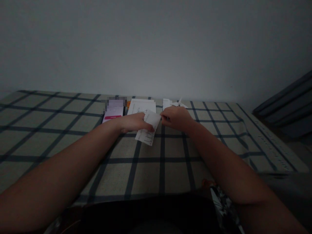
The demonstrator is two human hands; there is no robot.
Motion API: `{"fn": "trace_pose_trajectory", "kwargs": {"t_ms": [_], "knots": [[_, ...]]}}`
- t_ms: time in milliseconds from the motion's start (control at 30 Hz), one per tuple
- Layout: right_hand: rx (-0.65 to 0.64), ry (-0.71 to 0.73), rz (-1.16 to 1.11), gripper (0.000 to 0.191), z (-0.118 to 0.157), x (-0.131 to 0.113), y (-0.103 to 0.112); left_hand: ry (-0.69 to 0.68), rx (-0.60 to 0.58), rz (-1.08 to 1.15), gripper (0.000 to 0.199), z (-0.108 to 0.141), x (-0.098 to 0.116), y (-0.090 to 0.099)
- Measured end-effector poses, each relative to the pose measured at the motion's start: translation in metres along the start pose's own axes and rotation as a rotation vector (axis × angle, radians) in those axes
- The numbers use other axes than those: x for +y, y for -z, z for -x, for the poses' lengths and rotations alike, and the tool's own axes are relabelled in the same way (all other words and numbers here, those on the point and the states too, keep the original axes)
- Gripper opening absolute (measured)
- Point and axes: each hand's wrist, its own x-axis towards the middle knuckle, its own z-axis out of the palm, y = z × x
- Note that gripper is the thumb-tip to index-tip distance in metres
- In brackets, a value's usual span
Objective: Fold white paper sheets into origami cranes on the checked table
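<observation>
Printed sheet [145,137] clamped over checked cloth [147,164] by closed grip of left hand [134,122], upper corner seemingly pinched by right hand [177,117]. Loose paper pieces [167,103] seen beyond; paper stack [143,105] behind sheet. Handling judged unfinished, amount left cannot be told.

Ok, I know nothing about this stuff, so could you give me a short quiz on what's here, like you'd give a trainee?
1. What do the fingers of the left hand hold: a) a pen, b) a printed paper slip, c) a cup?
2. True or false: the phone lies to the left of the flat white sheets.
3. Fill in: dark lines cross on the cloth in a ____ pattern.

Key: 1 b; 2 true; 3 grid.
</observation>
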Motion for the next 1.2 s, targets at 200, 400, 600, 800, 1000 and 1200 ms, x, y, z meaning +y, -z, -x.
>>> {"fn": "trace_pose_trajectory", "kwargs": {"t_ms": [200,400,600,800,1000,1200], "knots": [[0.031,-0.032,-0.036,0.024,-0.001,0.002,-0.004,0.023,0.033,-0.004,0.032,0.0,0.002,0.001],[0.039,-0.102,-0.138,0.027,-0.002,0.003,-0.007,0.006,0.064,-0.005,0.028,-0.002,-0.001,0.001],[0.116,-0.229,-0.175,0.025,-0.001,0.009,-0.004,-0.042,0.011,-0.059,0.035,0.001,0.002,0.0],[0.156,-0.213,-0.25,0.025,-0.002,0.01,-0.004,-0.227,0.264,0.161,0.049,-0.007,-0.001,-0.007],[0.102,-0.068,-0.317,0.04,-0.002,0.011,-0.011,-0.302,0.418,0.374,0.049,-0.011,0.0,-0.014],[0.147,-0.011,-0.542,0.029,-0.003,0.01,-0.018,-0.304,0.426,0.33,0.047,-0.014,0.0,-0.016]]}}
